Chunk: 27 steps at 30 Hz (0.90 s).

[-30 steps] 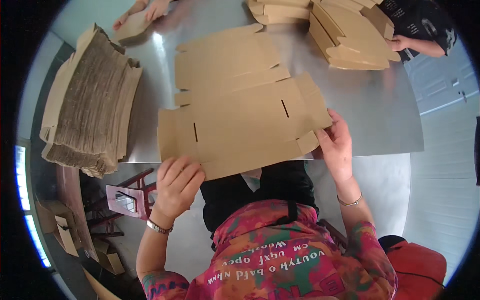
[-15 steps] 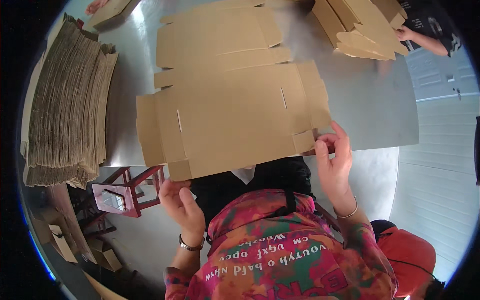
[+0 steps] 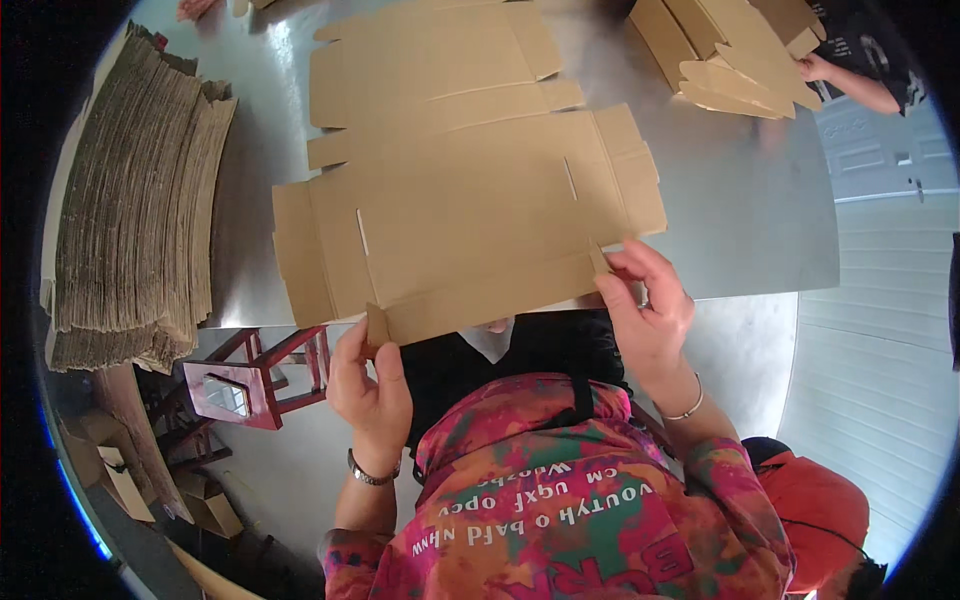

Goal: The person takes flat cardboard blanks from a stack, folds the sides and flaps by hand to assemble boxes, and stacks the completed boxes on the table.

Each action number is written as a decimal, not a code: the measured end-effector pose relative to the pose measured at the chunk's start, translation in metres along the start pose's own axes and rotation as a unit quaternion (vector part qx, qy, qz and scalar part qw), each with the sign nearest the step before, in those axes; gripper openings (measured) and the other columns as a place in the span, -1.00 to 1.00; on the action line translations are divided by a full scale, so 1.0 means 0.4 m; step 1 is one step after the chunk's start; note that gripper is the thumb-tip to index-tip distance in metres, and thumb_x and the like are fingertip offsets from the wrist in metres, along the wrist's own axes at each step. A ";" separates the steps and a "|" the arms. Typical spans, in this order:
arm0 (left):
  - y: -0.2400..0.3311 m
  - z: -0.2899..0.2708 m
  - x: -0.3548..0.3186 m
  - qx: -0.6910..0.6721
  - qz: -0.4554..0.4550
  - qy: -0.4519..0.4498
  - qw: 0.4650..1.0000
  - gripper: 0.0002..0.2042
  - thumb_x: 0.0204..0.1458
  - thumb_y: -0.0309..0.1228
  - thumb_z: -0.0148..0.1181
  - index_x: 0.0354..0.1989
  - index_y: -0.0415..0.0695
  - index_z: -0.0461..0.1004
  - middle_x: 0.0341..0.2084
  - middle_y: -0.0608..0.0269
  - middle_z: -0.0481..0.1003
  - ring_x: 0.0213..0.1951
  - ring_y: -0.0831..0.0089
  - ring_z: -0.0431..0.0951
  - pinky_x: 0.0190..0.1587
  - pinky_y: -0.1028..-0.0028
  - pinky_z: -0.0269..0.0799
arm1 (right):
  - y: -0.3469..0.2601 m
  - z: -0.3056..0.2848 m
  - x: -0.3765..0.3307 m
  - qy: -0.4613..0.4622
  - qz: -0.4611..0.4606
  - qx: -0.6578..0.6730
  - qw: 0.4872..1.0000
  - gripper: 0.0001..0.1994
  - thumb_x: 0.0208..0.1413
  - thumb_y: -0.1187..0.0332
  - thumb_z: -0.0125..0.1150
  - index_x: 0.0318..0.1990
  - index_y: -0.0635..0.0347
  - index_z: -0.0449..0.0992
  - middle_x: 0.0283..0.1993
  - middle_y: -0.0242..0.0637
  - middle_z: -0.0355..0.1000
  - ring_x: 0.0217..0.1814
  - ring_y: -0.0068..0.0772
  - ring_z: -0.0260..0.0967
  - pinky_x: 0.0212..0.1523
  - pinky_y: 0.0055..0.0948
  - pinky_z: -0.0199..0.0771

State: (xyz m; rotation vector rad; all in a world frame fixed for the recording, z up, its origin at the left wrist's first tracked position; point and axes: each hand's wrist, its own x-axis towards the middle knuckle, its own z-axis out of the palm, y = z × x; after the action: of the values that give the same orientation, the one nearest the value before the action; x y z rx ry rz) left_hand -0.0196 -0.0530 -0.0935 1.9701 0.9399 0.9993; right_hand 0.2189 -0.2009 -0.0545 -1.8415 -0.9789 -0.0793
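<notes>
A flat brown cardboard box blank (image 3: 460, 220) lies unfolded on the metal table in front of me, its near edge at the table's front edge. Slots and crease lines run down both its sides. At its near left corner my left hand (image 3: 368, 380) pinches a small tab, which stands up from the sheet between thumb and fingers. My right hand (image 3: 648, 305) grips the matching tab at the near right corner, thumb toward me and fingers behind. The near strip of the blank between the two hands is tilted up slightly along its crease.
Left on the metal table (image 3: 750, 220) stands a tall stack of flat cardboard blanks (image 3: 140, 200). At the far right, a co-worker's hand (image 3: 815, 68) touches a partly folded box (image 3: 710, 50). Red stools (image 3: 235, 390) stand below left; open cartons (image 3: 208, 505) lie beyond them.
Both hands have closed on the corner tabs, which were flat and now stand up. My right hand moved slightly left. The far-left box has been drawn mostly out of view.
</notes>
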 end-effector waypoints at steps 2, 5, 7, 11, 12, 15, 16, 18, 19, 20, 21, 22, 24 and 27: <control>0.016 0.000 0.026 0.029 0.015 -0.010 0.999 -0.64 0.00 -0.57 0.24 0.01 -0.33 0.40 -0.26 0.08 0.49 -0.39 0.41 0.47 -0.32 0.48 0.43 | 0.002 0.008 0.011 -0.009 -0.001 -0.011 1.000 -0.69 0.01 0.59 0.32 -0.05 0.35 0.47 -0.33 -0.22 0.54 -0.36 -0.53 0.49 -0.36 -0.56 0.52; 0.042 0.002 0.064 0.071 0.054 -0.031 0.996 -0.57 -0.09 -0.62 0.28 0.02 -0.32 0.41 -0.29 0.05 0.49 -0.43 0.35 0.47 -0.35 0.46 0.44 | 0.009 0.014 0.026 -0.010 0.071 0.000 0.997 -0.83 0.08 0.52 0.29 -0.18 0.37 0.52 -0.39 -0.25 0.51 -0.44 -0.61 0.41 -0.40 -0.59 0.46; 0.043 0.001 0.073 0.125 0.061 -0.058 0.989 -0.53 -0.15 -0.65 0.30 0.04 -0.30 0.42 -0.29 0.02 0.50 -0.42 0.28 0.48 -0.38 0.41 0.44 | 0.010 0.017 0.035 -0.008 0.147 0.059 0.987 -0.85 0.12 0.48 0.27 -0.20 0.38 0.52 -0.45 -0.28 0.48 -0.49 -0.66 0.31 -0.44 -0.60 0.41; 0.039 -0.015 0.101 0.153 0.138 -0.036 0.978 -0.55 -0.12 -0.66 0.28 0.03 -0.30 0.43 -0.31 0.01 0.51 -0.41 0.27 0.51 -0.39 0.40 0.44 | -0.015 0.003 0.092 -0.045 0.181 -0.007 0.982 -0.88 0.13 0.45 0.26 -0.24 0.33 0.54 -0.57 -0.31 0.43 -0.52 -0.73 0.26 -0.46 -0.62 0.37; 0.054 -0.020 0.113 0.165 0.108 -0.060 0.979 -0.58 -0.10 -0.64 0.26 0.02 -0.31 0.44 -0.34 0.01 0.51 -0.41 0.24 0.52 -0.38 0.40 0.45 | -0.033 0.000 0.121 -0.079 0.177 -0.031 0.980 -0.87 0.12 0.40 0.23 -0.26 0.29 0.56 -0.56 -0.25 0.46 -0.54 -0.63 0.34 -0.44 -0.55 0.42; 0.102 -0.018 0.156 0.152 0.035 -0.100 0.983 -0.65 -0.03 -0.59 0.23 -0.01 -0.32 0.45 -0.41 -0.02 0.51 -0.43 0.19 0.53 -0.36 0.40 0.45 | -0.028 0.003 0.201 -0.171 0.175 -0.121 0.962 -0.84 0.08 0.36 0.20 -0.28 0.27 0.57 -0.47 -0.16 0.52 -0.47 -0.36 0.49 -0.36 -0.43 0.48; 0.112 -0.014 0.169 0.132 -0.008 -0.112 0.985 -0.69 0.01 -0.56 0.21 -0.03 -0.33 0.46 -0.44 -0.03 0.51 -0.44 0.16 0.54 -0.35 0.41 0.45 | -0.018 0.011 0.226 -0.170 0.174 -0.121 0.962 -0.84 0.08 0.36 0.20 -0.28 0.27 0.57 -0.47 -0.16 0.52 -0.47 -0.36 0.49 -0.36 -0.43 0.48; 0.098 -0.007 0.193 0.142 0.010 -0.098 0.985 -0.71 0.03 -0.53 0.21 -0.05 -0.33 0.47 -0.45 -0.05 0.52 -0.45 0.16 0.54 -0.35 0.40 0.45 | -0.003 0.024 0.266 -0.236 0.166 -0.129 0.949 -0.80 0.04 0.30 0.19 -0.32 0.27 0.57 -0.38 -0.11 0.55 -0.34 -0.10 0.52 -0.27 -0.32 0.50; 0.091 -0.004 0.202 0.153 0.027 -0.084 0.984 -0.73 0.05 -0.50 0.21 -0.07 -0.33 0.48 -0.46 -0.06 0.53 -0.45 0.16 0.55 -0.35 0.39 0.45 | -0.006 0.026 0.274 -0.236 0.164 -0.130 0.949 -0.80 0.04 0.30 0.19 -0.32 0.27 0.57 -0.38 -0.11 0.55 -0.34 -0.10 0.52 -0.27 -0.32 0.50; 0.087 0.002 0.207 0.152 0.026 -0.083 0.985 -0.73 0.05 -0.50 0.21 -0.07 -0.33 0.48 -0.46 -0.06 0.53 -0.45 0.16 0.55 -0.35 0.39 0.45 | -0.013 0.028 0.282 -0.240 0.195 -0.118 0.944 -0.80 0.03 0.30 0.20 -0.32 0.26 0.57 -0.41 -0.11 0.54 -0.34 -0.10 0.52 -0.26 -0.31 0.50; 0.082 0.007 0.209 0.145 0.024 -0.069 0.987 -0.75 0.06 -0.48 0.22 -0.10 -0.33 0.50 -0.47 -0.06 0.53 -0.45 0.16 0.55 -0.35 0.37 0.45 | -0.017 0.030 0.286 -0.245 0.225 -0.106 0.937 -0.81 0.02 0.30 0.21 -0.32 0.25 0.56 -0.43 -0.11 0.54 -0.34 -0.10 0.52 -0.24 -0.29 0.50; 0.080 0.009 0.210 0.137 0.022 -0.055 0.989 -0.76 0.07 -0.46 0.22 -0.13 -0.33 0.52 -0.49 -0.06 0.53 -0.45 0.17 0.55 -0.34 0.36 0.45 | -0.016 0.032 0.285 -0.246 0.223 -0.106 0.937 -0.81 0.02 0.30 0.21 -0.32 0.25 0.56 -0.43 -0.11 0.54 -0.34 -0.10 0.52 -0.24 -0.29 0.50; 0.084 0.011 0.210 0.122 -0.001 -0.047 0.991 -0.76 0.05 -0.44 0.25 -0.15 -0.32 0.53 -0.50 -0.05 0.53 -0.46 0.18 0.55 -0.35 0.36 0.45 | -0.009 0.036 0.268 -0.224 0.159 -0.189 0.943 -0.67 0.01 0.24 0.24 -0.11 0.22 0.51 -0.18 -0.06 0.53 -0.25 -0.06 0.51 -0.21 -0.22 0.50; 0.087 0.005 0.209 0.108 -0.066 -0.048 0.991 -0.75 0.01 -0.42 0.30 -0.17 -0.30 0.56 -0.43 -0.05 0.55 -0.40 0.16 0.55 -0.31 0.35 0.45 | 0.012 0.053 0.241 -0.037 -0.106 -0.408 0.906 -0.40 0.00 0.16 0.27 0.19 0.19 0.30 0.15 0.03 0.34 -0.03 0.06 0.45 -0.12 -0.17 0.50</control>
State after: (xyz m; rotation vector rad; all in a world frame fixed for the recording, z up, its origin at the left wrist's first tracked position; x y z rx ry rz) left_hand 0.0280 0.0001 -0.0376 2.0810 1.1467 0.7483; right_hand 0.2788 -0.1286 -0.0243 -2.4874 -1.3192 -0.6420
